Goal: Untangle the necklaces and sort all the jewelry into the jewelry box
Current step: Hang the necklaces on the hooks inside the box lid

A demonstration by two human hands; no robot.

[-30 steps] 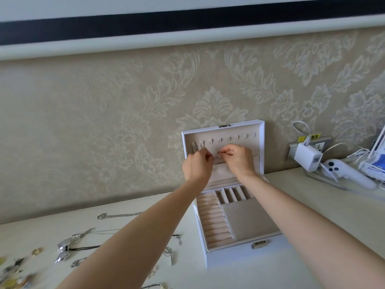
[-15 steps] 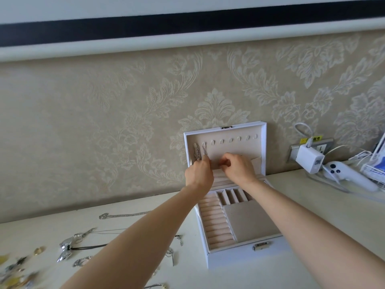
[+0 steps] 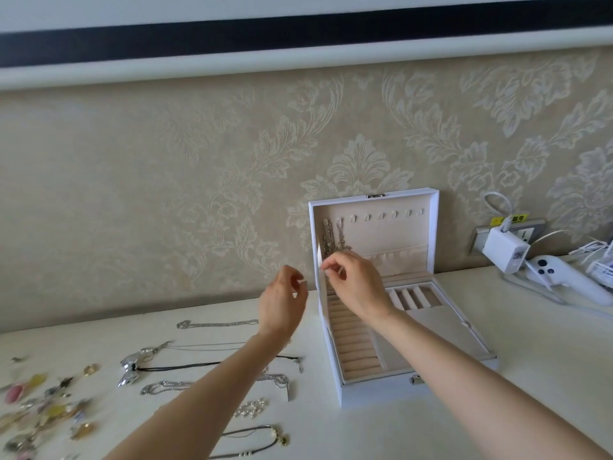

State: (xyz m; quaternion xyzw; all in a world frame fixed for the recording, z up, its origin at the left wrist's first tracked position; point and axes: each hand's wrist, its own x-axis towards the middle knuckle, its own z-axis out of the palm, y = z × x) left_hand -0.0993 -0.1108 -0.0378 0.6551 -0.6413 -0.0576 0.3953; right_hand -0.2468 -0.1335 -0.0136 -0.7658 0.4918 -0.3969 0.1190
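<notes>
Head view: the white jewelry box (image 3: pixel 381 390) stands open on the table (image 3: pixel 547 376); two silver necklaces (image 3: pixel 331 237) hang inside its lid. The right hand (image 3: pixel 355 287) pinches at their lower ends. The left hand (image 3: pixel 282 303) hovers beside the box, grip loosely spread. More chains (image 3: pixel 215 324) and trinkets (image 3: pixel 43 406) lie left; a charger (image 3: pixel 504 249) and controller (image 3: pixel 564 277) sit right.

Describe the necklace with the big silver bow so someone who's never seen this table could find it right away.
Start at the open white jewelry box against the wallpapered wall, then look left across the table to the necklaces laid out in rows. The silver bow necklace lies in the third row from the wall, its pendant at the left end. Unlike the silver chains around it, it has a chunky shiny bow on a thin black cord.
</notes>
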